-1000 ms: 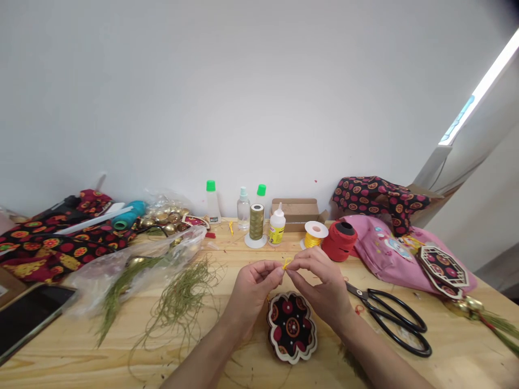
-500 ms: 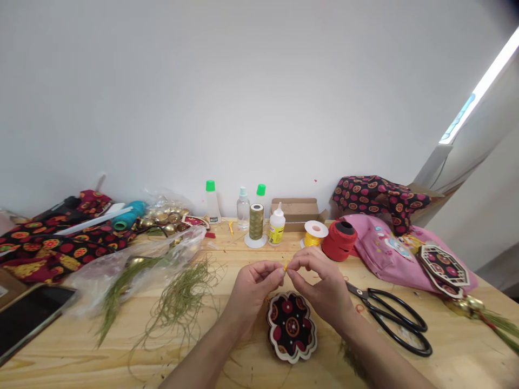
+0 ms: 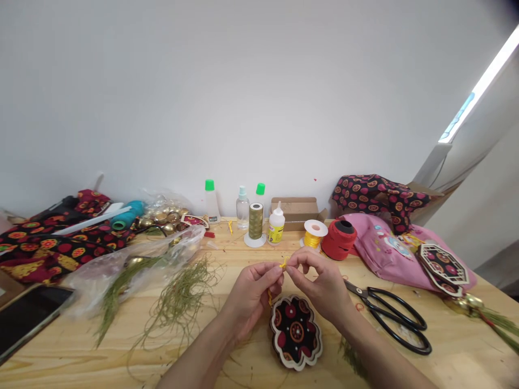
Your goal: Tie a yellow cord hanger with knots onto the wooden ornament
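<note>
My left hand (image 3: 259, 289) and my right hand (image 3: 318, 281) meet near the table's middle, each closed in a pinch on a thin yellow cord (image 3: 283, 265). A small loop or knot of it shows between the fingertips. More cord hangs below my left fingers towards a flower-shaped ornament (image 3: 297, 332), which has a pale wooden rim and black-and-red patterned fabric. The ornament is tilted slightly below my hands; whether it rests on the wood I cannot tell. Black-handled scissors (image 3: 389, 313) lie to the right of my right hand.
Loose green threads (image 3: 182, 297) and a plastic bag (image 3: 150, 259) lie left. Behind my hands stand a glue bottle (image 3: 276, 226), a green thread spool (image 3: 255, 222), a yellow cord spool (image 3: 314, 233) and a red thread cone (image 3: 339, 240). A pink cloth bag (image 3: 377, 246) is at right.
The ornament has shifted slightly right and down. More yellow cord now shows between my fingertips and below my left hand; both hands keep their pinch.
</note>
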The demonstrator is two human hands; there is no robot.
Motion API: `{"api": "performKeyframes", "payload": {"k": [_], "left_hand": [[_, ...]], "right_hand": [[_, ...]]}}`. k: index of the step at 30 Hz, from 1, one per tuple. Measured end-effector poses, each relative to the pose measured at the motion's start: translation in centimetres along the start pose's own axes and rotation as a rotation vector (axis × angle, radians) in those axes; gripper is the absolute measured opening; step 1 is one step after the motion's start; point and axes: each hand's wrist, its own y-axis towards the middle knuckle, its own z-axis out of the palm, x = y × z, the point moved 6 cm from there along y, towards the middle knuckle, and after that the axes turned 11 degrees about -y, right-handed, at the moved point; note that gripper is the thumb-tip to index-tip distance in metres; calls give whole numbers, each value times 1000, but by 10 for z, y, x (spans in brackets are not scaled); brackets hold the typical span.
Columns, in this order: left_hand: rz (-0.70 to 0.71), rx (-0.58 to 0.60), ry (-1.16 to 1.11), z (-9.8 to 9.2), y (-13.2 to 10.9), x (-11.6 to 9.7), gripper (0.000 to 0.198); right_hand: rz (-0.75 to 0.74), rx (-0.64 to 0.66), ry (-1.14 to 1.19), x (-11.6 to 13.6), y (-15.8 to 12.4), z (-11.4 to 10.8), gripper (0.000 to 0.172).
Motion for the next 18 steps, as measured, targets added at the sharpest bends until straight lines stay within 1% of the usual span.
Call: {"api": "performKeyframes", "payload": {"k": [5,12,18], "left_hand": [[17,-37,9,-4,1,0,14],[77,-82,112,-6,0,-5,14],[146,-153,251,-7,-2,-10,13]], "right_hand": [[-49,3,-19,1,-1,1,8],[-122,10,-144,1,-3,3,7],[-101,-6,-180,2,-3,2,7]]}}
